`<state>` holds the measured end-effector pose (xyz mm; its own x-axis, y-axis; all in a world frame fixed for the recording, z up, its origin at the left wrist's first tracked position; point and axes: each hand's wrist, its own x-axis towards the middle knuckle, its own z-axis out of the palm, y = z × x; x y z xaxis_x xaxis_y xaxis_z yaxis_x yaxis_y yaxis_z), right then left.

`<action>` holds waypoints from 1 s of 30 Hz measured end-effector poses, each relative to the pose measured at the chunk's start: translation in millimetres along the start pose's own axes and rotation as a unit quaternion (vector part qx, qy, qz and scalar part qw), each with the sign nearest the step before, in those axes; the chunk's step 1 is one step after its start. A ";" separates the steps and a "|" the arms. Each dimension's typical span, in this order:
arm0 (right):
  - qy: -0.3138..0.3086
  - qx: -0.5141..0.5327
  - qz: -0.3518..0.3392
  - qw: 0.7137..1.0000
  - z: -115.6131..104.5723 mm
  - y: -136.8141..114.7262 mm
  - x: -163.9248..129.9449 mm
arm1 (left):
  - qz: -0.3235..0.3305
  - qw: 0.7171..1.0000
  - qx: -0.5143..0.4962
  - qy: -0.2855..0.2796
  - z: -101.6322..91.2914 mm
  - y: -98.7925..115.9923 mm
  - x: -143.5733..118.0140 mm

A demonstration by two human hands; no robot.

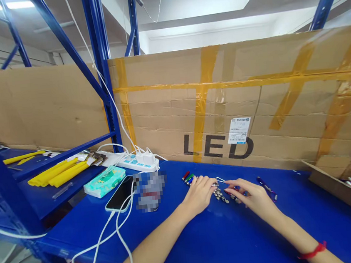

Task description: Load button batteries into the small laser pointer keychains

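My left hand (201,193) rests on the blue table with its fingers curled together. Silver metal clasps (220,195) show at its fingertips, and small coloured tubes (189,178) in red, green and blue stick out behind it. My right hand (250,194) is closed in a pinch just to the right. Bits of red and blue show between its fingers, probably of another small coloured tube. A thin pale wire loop (220,180) lies between the two hands. Farther right lie slim purple and blue pieces (267,188).
An open cardboard box (347,197) holding shiny pieces stands at the right. To the left are a tissue pack (104,181), a phone (120,194) with white cables and a power strip (139,162). A large cardboard panel (168,119) closes off the back.
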<state>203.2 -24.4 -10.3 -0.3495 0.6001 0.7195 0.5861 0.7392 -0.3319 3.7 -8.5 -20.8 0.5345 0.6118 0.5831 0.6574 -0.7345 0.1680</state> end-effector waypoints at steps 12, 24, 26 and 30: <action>0.044 0.186 0.152 0.970 15.8 -18.1 0.7 | 0.024 0.999 0.010 -0.023 8.6 4.2 -0.5; -0.004 0.194 0.209 0.958 0.9 -19.7 5.7 | 0.050 0.994 -0.086 0.045 13.9 2.6 0.6; 0.002 0.191 0.205 0.960 1.9 -19.9 5.0 | 0.053 0.992 -0.100 0.053 14.2 1.8 -0.4; 0.012 0.194 0.188 0.963 4.3 -19.9 4.8 | 0.061 0.989 -0.116 0.066 15.0 0.3 -1.6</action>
<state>186.7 -34.9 -2.9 -0.1456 0.8441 0.5161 0.3489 0.5320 -0.7715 11.0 -5.2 -33.5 0.5187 0.4813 0.7066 0.4446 -0.8578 0.2579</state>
